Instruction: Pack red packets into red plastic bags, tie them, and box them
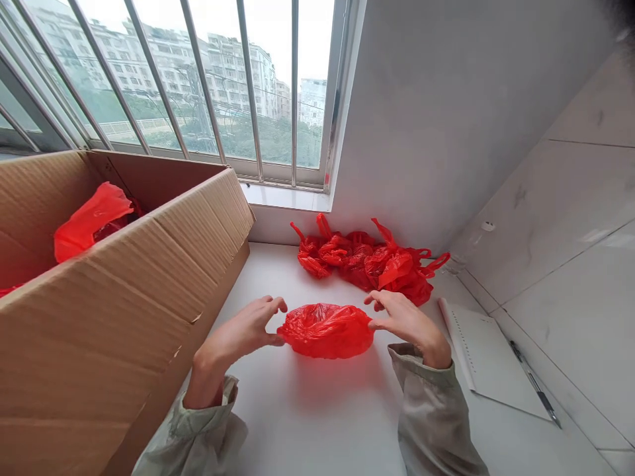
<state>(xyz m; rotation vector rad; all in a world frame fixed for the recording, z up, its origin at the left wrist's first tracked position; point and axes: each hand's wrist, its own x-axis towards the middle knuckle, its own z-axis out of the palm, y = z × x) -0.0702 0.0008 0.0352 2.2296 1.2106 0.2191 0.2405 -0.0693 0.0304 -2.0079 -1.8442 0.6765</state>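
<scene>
The crumpled, oval red plastic bag [327, 332] lies on the smooth white desk [317, 423], between the two hands. The left hand [251, 324] and the right hand [401, 318] are both open, with thumb and fingers curved apart at the bag's two ends; I cannot tell whether the thumbs press on it. Beyond the hands is a heap of knotted red plastic bags [364, 259]. Left of the left hand stands a large brown cardboard box [163, 264]; right of the right hand lies a white paper notebook [496, 360].
</scene>
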